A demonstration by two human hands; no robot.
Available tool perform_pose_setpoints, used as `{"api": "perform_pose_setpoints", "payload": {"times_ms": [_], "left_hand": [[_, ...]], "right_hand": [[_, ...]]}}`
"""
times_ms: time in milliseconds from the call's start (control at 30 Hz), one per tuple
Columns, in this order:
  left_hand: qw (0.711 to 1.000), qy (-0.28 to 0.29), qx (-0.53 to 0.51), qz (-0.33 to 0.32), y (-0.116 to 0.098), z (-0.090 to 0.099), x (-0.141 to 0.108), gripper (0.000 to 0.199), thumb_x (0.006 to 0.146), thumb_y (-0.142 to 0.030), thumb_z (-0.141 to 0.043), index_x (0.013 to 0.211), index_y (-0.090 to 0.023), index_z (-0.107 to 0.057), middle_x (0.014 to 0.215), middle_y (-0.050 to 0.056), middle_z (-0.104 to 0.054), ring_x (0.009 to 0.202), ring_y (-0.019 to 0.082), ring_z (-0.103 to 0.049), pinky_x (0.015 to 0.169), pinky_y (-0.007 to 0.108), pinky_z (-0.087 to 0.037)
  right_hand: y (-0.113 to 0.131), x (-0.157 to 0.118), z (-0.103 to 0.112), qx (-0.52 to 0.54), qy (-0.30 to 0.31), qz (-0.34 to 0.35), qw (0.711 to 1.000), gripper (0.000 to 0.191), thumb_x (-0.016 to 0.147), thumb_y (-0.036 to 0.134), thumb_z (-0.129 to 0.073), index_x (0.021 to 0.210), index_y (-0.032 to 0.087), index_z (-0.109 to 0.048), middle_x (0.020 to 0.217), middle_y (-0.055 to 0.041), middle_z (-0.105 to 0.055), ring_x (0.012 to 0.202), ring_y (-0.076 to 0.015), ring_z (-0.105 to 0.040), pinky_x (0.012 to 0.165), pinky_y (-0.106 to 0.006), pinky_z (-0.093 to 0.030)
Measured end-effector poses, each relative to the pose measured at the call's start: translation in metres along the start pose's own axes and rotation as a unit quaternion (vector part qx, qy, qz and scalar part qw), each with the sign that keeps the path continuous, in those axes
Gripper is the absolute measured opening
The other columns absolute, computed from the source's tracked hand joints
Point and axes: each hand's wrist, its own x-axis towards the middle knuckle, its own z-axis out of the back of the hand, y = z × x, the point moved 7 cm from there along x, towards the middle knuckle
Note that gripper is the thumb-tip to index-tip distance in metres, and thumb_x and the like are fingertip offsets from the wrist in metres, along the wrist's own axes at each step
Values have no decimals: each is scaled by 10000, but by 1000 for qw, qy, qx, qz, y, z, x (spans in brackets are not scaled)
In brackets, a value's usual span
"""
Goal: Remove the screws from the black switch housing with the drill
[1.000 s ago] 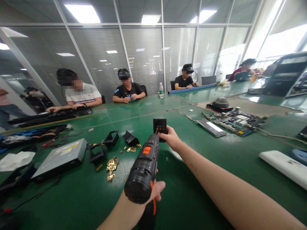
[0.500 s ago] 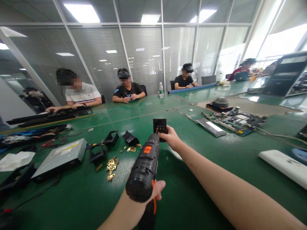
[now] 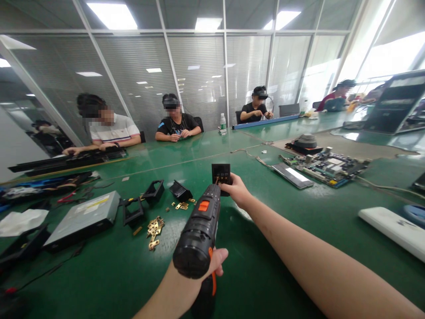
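My left hand [image 3: 217, 261] is wrapped round the handle of a black cordless drill [image 3: 195, 230] with orange parts, which points away from me. The drill's bit meets the face of a small black plastic socket module [image 3: 221, 173] with brass-coloured contacts inside. My right hand [image 3: 239, 191] grips that module by its right and lower side, holding it up over the green table; some of its fingers are hidden behind it. Left of the drill lie a pile of brass strips [image 3: 155, 230], smaller brass pieces [image 3: 182, 206] and black plastic frames [image 3: 153, 192].
A metal disc drive [image 3: 84, 219] lies at the left. At the right are a circuit board [image 3: 332, 166], a flat silver-grey device [image 3: 292, 176] and a white plastic bar [image 3: 392, 232]. A water bottle [image 3: 222, 124] stands farther back, and several people sit along the far side.
The drill and module keep nearly the same place, with the bit still at the module's face. Across the table, the person behind the blue bar has raised their hands.
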Motion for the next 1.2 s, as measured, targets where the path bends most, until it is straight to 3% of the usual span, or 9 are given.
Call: {"api": "perform_pose_setpoints", "payload": {"times_ms": [267,533,800,1067,1200], "left_hand": [[1000,11,-2,-13,-1,1,-3,401,794,-571,-761,603,-224,-704,685,51,-736,670,223,-653,747,373,-536],[1000,0,22,3,6,-1,3,442,724,-653,-737,584,-239,-673,656,63,-740,646,243,-654,708,399,-525],[1000,25,13,2,-3,0,-4,432,774,-637,-741,639,-229,-701,715,53,-734,695,241,-650,746,398,-523],[999,19,27,14,-10,-4,-3,426,714,-636,-715,568,-241,-649,674,60,-701,667,243,-626,728,410,-513],[999,11,39,22,-4,-3,-1,446,673,-676,-702,552,-251,-643,668,64,-707,671,258,-640,749,435,-523]], "right_hand": [[-1,0,0,2,2,-2,1000,395,611,279,-805,971,164,-690,910,-33,-746,869,-222,-677,828,-368,-536],[-1,-1,1,6,-2,-12,1000,427,599,281,-814,990,159,-694,922,-35,-748,867,-220,-678,840,-379,-541],[0,0,1,3,-4,-8,1000,427,590,298,-815,976,155,-698,907,-33,-742,858,-217,-671,820,-366,-534],[1,-1,0,1,0,-4,1000,419,605,297,-820,984,162,-702,923,-39,-752,862,-222,-680,848,-387,-544],[0,0,1,4,0,-4,1000,421,610,296,-820,989,165,-695,938,-44,-755,881,-230,-688,862,-399,-547]]}}
